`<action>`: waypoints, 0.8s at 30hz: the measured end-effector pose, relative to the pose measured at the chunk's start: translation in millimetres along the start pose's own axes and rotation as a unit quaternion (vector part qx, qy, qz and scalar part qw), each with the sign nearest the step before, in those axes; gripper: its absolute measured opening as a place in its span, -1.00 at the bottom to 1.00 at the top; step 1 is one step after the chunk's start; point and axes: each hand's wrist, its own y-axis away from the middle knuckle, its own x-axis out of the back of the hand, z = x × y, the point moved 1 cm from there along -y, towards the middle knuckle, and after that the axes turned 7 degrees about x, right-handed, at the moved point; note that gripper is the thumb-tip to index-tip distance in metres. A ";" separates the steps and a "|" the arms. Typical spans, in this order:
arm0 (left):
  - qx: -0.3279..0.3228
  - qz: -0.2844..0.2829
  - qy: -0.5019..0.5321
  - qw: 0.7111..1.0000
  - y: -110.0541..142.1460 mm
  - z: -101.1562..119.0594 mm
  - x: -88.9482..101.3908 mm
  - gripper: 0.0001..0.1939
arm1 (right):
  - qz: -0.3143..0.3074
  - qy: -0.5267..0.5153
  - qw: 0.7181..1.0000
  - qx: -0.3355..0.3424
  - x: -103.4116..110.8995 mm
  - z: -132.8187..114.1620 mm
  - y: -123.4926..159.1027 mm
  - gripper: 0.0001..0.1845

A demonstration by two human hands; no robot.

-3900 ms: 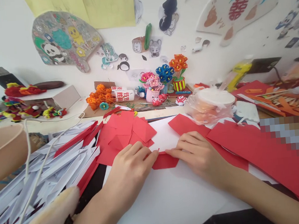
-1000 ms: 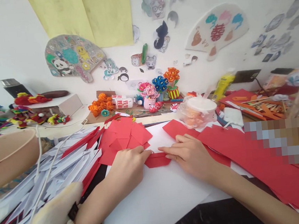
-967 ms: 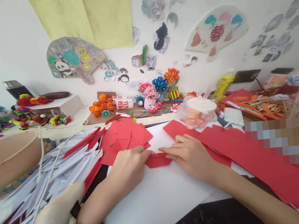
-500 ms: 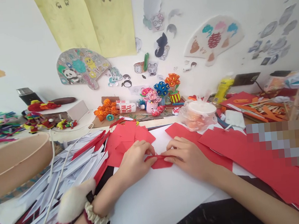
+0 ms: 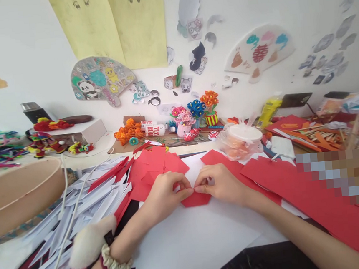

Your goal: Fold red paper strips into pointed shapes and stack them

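A small folded piece of red paper (image 5: 196, 199) stands between my hands above a white sheet (image 5: 195, 238). My left hand (image 5: 168, 192) pinches its upper edge from the left, thumb against fingertips. From the other side my right hand (image 5: 221, 184) pinches the same edge, and the two thumb tips almost meet at its middle. The fingers cover part of the upper edge. Just behind my left hand lies a pile of cut red paper pieces (image 5: 152, 160). Larger red sheets (image 5: 297, 187) spread out beyond my right hand.
Folded white paper strips (image 5: 79, 210) heap up at left, beside a beige basin (image 5: 21, 194); a white cable (image 5: 65, 194) crosses them. A lidded plastic cup in a bag (image 5: 243, 139) stands behind my right hand. Flower crafts (image 5: 193, 112) line the wall.
My hands have drawn closer together along the paper's top edge, both now in a tight pinch. More of the red paper's front shows. The view has shifted slightly.
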 end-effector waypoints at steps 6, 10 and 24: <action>0.098 0.076 0.065 0.990 -0.5 -3.1 13.2 -0.80 | -0.006 -0.090 0.996 -0.009 4.2 1.9 -20.9 -0.80; 0.091 0.080 0.101 0.988 -1.2 -4.2 15.9 -0.75 | 0.017 -0.207 0.977 -0.049 2.1 7.5 -17.0 -0.62; 0.119 -0.011 0.230 0.966 1.6 6.7 11.5 -0.76 | 0.096 -0.318 0.940 -0.082 -2.2 2.4 -11.1 -0.48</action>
